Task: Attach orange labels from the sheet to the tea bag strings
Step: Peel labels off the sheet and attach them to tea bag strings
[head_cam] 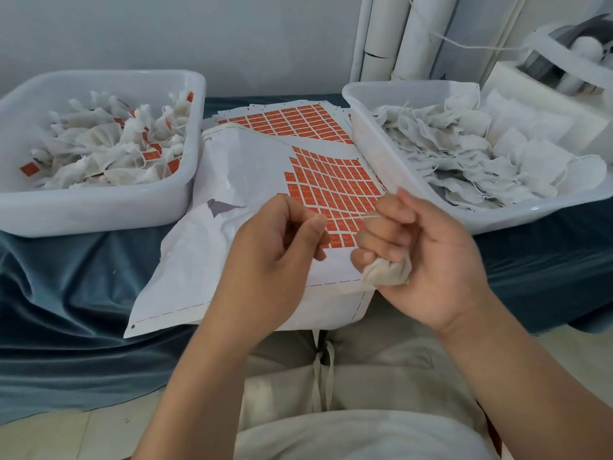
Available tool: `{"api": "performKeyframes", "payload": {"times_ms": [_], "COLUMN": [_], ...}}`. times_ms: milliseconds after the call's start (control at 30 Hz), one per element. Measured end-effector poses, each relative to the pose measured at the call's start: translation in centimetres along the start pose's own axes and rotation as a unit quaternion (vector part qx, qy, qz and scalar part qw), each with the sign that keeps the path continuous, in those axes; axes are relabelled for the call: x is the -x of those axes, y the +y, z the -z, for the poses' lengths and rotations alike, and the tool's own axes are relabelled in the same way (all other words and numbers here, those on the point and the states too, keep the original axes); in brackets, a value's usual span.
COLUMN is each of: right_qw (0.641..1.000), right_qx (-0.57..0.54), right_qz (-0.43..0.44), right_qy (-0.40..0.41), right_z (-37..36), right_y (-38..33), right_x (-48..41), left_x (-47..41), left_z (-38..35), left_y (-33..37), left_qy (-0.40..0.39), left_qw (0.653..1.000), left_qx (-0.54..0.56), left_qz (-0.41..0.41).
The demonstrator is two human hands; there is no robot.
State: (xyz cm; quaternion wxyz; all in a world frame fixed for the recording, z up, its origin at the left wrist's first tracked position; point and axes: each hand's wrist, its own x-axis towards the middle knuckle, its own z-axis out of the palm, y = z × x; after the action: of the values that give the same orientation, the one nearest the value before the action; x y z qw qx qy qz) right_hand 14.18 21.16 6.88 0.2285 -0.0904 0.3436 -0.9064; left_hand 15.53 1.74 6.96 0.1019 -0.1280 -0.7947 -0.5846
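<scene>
The right hand [431,260] has its fingers curled around one tea bag [386,273]; the bag is pressed into the palm and only its lower part shows under the fingers. From this hand a thin string [351,218] goes to the left hand [275,250], which pinches the end of it between thumb and first finger. The string is pulled straight between the two hands, just above the sheet [238,174].

The sheet lies on a blue cloth [66,293] in front of the person, a little curled. Its left part is already bare white backing, and the orange labels [335,187] remain only on the right part, in rows. A second sheet [292,119] lies partly under it, further away – it has many more orange labels on it.

On the left stands a white tub [99,214] with labelled tea bags [99,151], orange tags showing among them. On the right stands another tub [491,222], touching the edge of the sheet, with plain tea bags [464,154] inside – no orange tags can be seen on them.
</scene>
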Motion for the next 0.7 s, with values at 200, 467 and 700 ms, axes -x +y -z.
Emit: {"api": "performKeyframes", "payload": {"times_ms": [200, 467, 700], "right_qw": [0.971, 0.977, 0.956], "right_qx": [0.184, 0.063, 0.236], "right_qz": [-0.140, -0.168, 0.048], "right_qy": [-0.067, 0.113, 0.169], "right_z": [0.5, 0.3, 0.7], "right_y": [0.5, 10.2, 8.5], "right_x": [0.7, -0.2, -0.7], "left_x": [-0.4, 0.1, 0.2], "left_z": [4.1, 8.2, 7.1], "left_y": [0.9, -0.1, 0.3], "left_qy": [0.080, 0.028, -0.107], "left_qw": [0.990, 0.964, 0.944], "left_qx": [-0.111, -0.263, -0.299], "left_qz": [-0.033, -0.008, -0.093]}}
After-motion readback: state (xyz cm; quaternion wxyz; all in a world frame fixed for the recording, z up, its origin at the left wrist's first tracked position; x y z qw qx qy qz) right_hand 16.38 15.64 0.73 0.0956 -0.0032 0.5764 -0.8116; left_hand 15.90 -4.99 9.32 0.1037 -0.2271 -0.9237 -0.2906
